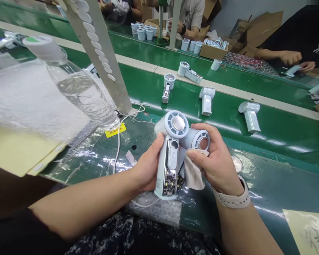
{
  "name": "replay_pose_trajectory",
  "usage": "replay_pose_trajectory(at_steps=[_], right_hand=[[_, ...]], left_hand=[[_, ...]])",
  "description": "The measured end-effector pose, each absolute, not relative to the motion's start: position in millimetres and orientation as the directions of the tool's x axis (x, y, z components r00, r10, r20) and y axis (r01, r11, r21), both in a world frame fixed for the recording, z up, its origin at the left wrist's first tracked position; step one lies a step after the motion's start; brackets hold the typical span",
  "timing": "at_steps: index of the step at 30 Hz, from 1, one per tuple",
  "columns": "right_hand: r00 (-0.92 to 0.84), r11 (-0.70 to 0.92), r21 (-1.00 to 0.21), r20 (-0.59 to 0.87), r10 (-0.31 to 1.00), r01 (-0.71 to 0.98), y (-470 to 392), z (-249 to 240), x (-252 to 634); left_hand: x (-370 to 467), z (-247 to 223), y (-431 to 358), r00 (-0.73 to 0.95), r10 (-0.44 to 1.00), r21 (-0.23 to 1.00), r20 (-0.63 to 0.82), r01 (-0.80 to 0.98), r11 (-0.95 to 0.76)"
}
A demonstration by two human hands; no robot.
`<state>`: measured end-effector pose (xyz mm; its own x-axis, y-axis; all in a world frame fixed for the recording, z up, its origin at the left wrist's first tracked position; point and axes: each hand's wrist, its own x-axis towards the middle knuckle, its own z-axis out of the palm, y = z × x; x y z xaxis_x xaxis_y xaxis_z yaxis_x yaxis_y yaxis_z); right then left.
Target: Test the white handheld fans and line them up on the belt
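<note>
My left hand point(149, 164) is wrapped round the handle of a pale blue handheld fan point(161, 170). That fan stands nearly upright, its round grille facing me and a circuit board showing in the open front of the handle. In my right hand point(222, 161), thumb and fingers close on a beige cloth point(195, 175) and round the head of a second handheld fan point(192, 136). The cloth hangs down beside the second fan's handle, which is mostly hidden behind the first fan and the cloth. The two fans are side by side over the bench.
Several handheld fans point(206, 101) lie on the green conveyor belt point(225, 117) ahead. At left, a tilted water bottle point(82, 92) stands near a metal post point(101, 53) and a white cable point(118, 141). Co-workers' hands point(291, 57) and a cardboard box point(214, 51) are across the belt.
</note>
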<state>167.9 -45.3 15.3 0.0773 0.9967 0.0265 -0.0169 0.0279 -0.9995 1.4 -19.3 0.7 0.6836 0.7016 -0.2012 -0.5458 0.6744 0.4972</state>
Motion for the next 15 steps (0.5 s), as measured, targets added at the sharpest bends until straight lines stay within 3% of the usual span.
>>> replay_pose_trajectory(at_steps=[7, 15], right_hand=[[0.108, 0.096, -0.995, 0.091, 0.99, -0.035, -43, 3, 166], [0.255, 0.098, -0.992, 0.074, 0.964, -0.082, -41, -2, 154]], left_hand=[[4, 2, -21, 0.716, 0.672, 0.497, -0.189, -0.521, 0.694], [7, -3, -30, 0.655, 0.685, 0.516, -0.319, -0.486, 0.705]])
